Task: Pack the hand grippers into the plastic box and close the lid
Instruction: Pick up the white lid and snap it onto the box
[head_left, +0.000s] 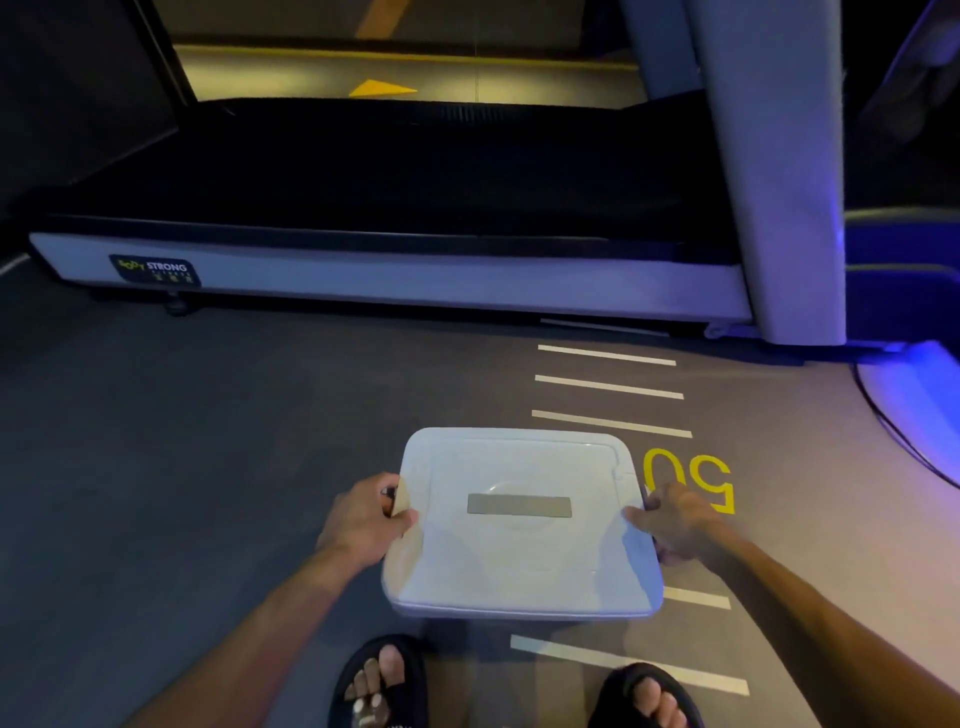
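Observation:
A white plastic box (519, 561) with its lid down sits in front of me above the grey floor, a grey label at the lid's middle. My left hand (363, 514) grips the box's left side, thumb on the lid and fingers curled round a dark latch. My right hand (675, 519) grips the right side the same way, thumb on the lid edge. The hand grippers are not visible; the lid hides the inside.
A treadmill (389, 270) stands across the floor ahead, its grey upright post (779, 182) at the right. White stripes and a yellow "50" (691, 480) mark the floor beside the box. My sandalled feet (384, 680) are just below the box. A cable (893, 426) runs at far right.

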